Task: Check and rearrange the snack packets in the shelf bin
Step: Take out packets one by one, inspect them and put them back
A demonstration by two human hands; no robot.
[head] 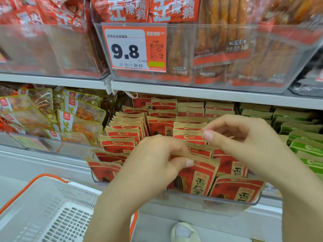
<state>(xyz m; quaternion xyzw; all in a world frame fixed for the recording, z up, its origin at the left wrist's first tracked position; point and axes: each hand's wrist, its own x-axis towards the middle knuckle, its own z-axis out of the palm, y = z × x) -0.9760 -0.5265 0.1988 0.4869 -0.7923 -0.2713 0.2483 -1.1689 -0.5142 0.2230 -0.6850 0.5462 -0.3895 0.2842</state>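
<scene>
A clear shelf bin (227, 203) holds several rows of red and tan snack packets (122, 131). My left hand (153, 165) is over the bin's front middle and pinches the top edge of a front red packet (197, 180) between thumb and fingers. My right hand (244, 140) hovers to the right and a little farther back, fingers curled, thumb and forefinger pinching the top of another packet (190, 135) in the middle rows. The packets under both hands are partly hidden.
A white basket with orange handles (43, 206) sits at the lower left. Green packets (300, 133) fill the bin to the right, clear orange-snack bags (52, 117) the bin to the left. The upper shelf carries a 9.8 price tag (134, 48). A shoe (185, 231) shows on the floor.
</scene>
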